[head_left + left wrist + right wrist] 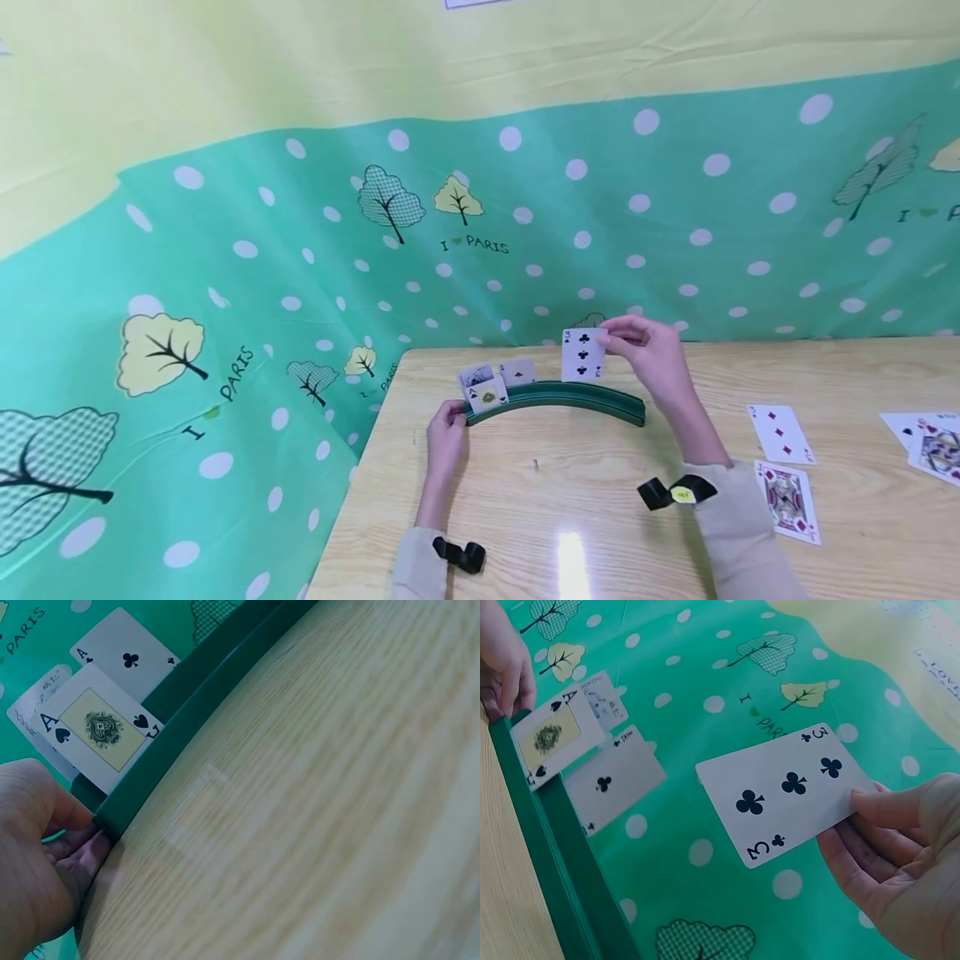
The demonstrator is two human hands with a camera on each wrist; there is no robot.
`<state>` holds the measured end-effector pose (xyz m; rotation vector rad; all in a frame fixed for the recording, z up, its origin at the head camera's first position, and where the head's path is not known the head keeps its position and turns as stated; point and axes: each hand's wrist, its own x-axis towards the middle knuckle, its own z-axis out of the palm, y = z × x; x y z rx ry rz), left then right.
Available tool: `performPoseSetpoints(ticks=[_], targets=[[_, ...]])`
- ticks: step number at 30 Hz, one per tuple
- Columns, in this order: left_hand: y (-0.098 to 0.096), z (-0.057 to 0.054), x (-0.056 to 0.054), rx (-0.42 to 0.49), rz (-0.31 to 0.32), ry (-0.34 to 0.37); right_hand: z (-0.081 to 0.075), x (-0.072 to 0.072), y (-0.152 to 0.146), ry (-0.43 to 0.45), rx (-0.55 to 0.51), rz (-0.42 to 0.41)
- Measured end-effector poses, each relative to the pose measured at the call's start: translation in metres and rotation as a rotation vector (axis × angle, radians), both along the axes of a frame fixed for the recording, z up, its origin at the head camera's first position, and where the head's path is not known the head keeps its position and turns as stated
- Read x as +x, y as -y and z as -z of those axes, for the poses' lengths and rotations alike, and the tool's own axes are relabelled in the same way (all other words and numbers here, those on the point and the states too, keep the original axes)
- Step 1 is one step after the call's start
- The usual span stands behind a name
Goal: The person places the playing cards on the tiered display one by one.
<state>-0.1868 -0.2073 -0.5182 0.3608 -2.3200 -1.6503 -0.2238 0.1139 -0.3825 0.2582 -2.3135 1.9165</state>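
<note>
My right hand [651, 354] pinches the three of clubs [787, 791] by one edge between thumb and fingers, its face turned toward me. In the head view the card shows just above the back rim of a curved green card holder [570, 392]. The left hand [37, 855] grips the holder's left end, thumb on the near corner and fingers at its end. An ace of spades [97, 727] stands in the holder's front slot beside that hand. Behind it lean a joker [475, 377], partly covered, and an ace of clubs [127, 656].
On the table's right lie a three of diamonds [782, 434] and a jack of diamonds [787, 500], face up. Farther right, overlapping cards [937, 450] reach the view's edge. A green patterned curtain [525, 250] hangs behind the wooden table [525, 517].
</note>
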Motion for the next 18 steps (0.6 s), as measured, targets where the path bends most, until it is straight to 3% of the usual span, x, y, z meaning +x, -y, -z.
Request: performPoseSetpoints(ticks=[6,18], targets=[[-0.002,-0.001,-0.001,0.005,-0.003,0.009,0.009,-0.003,0.018,0.061,-0.038,0.0],[-0.003,-0.002,-0.002,0.012,-0.006,0.0,0.032,-0.004,0.057,0.048,-0.014,-0.071]])
